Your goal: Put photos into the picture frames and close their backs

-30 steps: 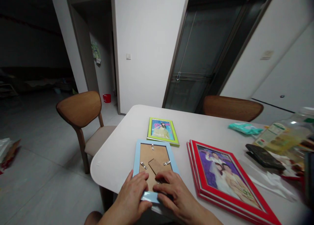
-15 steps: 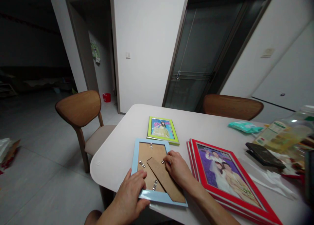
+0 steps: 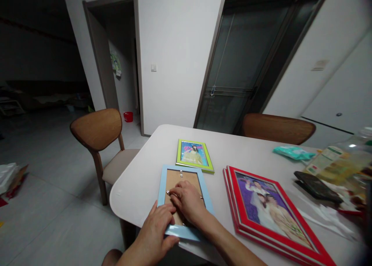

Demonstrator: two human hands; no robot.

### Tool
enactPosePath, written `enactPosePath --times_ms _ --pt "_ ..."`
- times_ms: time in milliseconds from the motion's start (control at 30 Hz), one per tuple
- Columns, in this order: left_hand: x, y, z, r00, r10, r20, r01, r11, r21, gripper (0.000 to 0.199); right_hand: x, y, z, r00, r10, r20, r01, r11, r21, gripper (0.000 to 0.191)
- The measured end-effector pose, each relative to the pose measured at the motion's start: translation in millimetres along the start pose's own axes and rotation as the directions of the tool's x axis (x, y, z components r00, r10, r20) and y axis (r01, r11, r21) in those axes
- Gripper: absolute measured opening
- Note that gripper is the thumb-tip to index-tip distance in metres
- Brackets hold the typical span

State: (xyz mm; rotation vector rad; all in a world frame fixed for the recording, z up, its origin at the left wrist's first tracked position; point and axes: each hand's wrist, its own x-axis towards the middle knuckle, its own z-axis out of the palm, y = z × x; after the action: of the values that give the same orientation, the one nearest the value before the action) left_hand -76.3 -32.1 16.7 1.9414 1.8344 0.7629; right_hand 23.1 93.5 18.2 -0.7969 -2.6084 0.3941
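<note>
Fingers of your right hand (image 3: pixel 187 200) pinch at a metal clip on the left of the light-blue picture frame (image 3: pixel 163 181), face down at the table's near edge; your left hand (image 3: pixel 158 227) grips its lower left corner. Brown backing board (image 3: pixel 188 176) fills it. Beyond, the lime-green picture frame (image 3: pixel 208 159) contains a portrait.

Our right hand (image 3: pixel 187 202) has moved across the back of the blue frame (image 3: pixel 163 181). First we had it low, by the bottom clip (image 3: pixel 183 224); then we had its fingers at the right-side clip (image 3: pixel 202 197). Now we have its fingertips bunched at the left-side clip (image 3: pixel 168 192), which they partly cover. We have left the right-side clip uncovered again, just beside the forearm. The brown support leg, plain to us half a second ago, is now mostly hidden beneath our hand and forearm, as is the frame's lower right corner.
</note>
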Motion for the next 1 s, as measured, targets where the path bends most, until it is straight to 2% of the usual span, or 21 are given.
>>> enactPosePath --times_ms 133,233,300,367,433,500,600,1000 --pt "-0.2 0.3 -0.6 1.000 0.001 -0.020 -0.002 0.999 -0.042 0.022 9.9 -5.0 10.2 0.998 -0.052 0.029 0.054 0.997 -0.053 0.021" --pt "-0.6 0.6 -1.5 1.000 0.001 -0.021 -0.002 0.999 -0.048 0.022 7.6 -5.6 8.5 0.991 -0.124 0.059 0.127 0.991 -0.052 0.023" --pt "-1.0 1.1 -2.3 1.000 -0.012 -0.014 0.012 0.999 -0.048 0.022 7.8 -4.0 6.0 0.990 -0.122 0.067 0.124 0.992 -0.028 0.022" --pt "-1.7 1.7 -3.0 1.000 -0.022 -0.006 0.022 0.998 -0.052 0.022 12.7 2.1 3.8 0.998 -0.036 0.057 0.037 0.999 -0.013 0.017" --pt "-2.6 2.0 -3.2 1.000 -0.023 -0.009 0.023 0.998 -0.061 0.023 22.1 13.7 2.5 0.996 0.089 0.020 -0.089 0.996 -0.022 0.020" --pt "-3.5 1.8 -2.8 1.000 -0.024 -0.012 0.023 0.997 -0.069 0.023 33.6 27.7 2.6 0.978 0.206 -0.025 -0.207 0.977 -0.055 0.023" --pt "-4.6 0.8 -1.4 0.999 -0.030 -0.013 0.029 0.997 -0.073 0.023 48.0 43.3 6.5 0.946 0.317 -0.067 -0.323 0.941 -0.100 0.024" --pt "-1.5 4.8 0.7 0.999 -0.045 -0.029 0.045 0.999 -0.021 0.025 66.3 51.8 18.5 0.879 0.465 -0.104 -0.473 0.878 -0.070 0.016"
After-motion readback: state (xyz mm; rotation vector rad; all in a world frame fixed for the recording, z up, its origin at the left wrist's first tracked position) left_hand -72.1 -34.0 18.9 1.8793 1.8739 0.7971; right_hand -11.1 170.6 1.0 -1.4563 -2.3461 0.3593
